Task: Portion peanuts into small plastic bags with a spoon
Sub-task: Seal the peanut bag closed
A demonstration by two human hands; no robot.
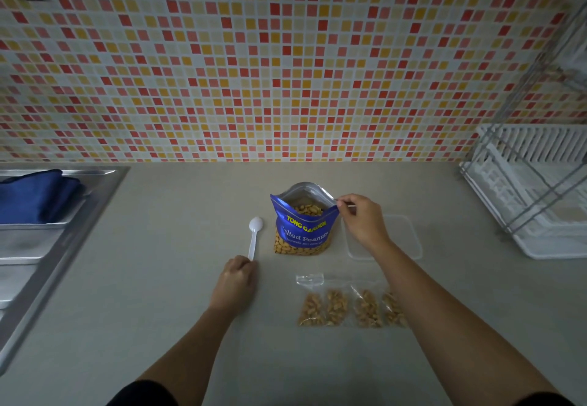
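Our left hand (236, 278) curls round the near end of the spoon (255, 233), which lies on the counter (158, 278) just left of the open peanut bag (303, 228). Our right hand (362, 220) pinches that bag's top right corner. Four filled small bags (349, 309) lie in a row nearer us.

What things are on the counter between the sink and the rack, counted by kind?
Filled small bags: 4
Empty small bag: 1
Big peanut bag: 1
White spoon: 1
Clear container: 1
Total: 8
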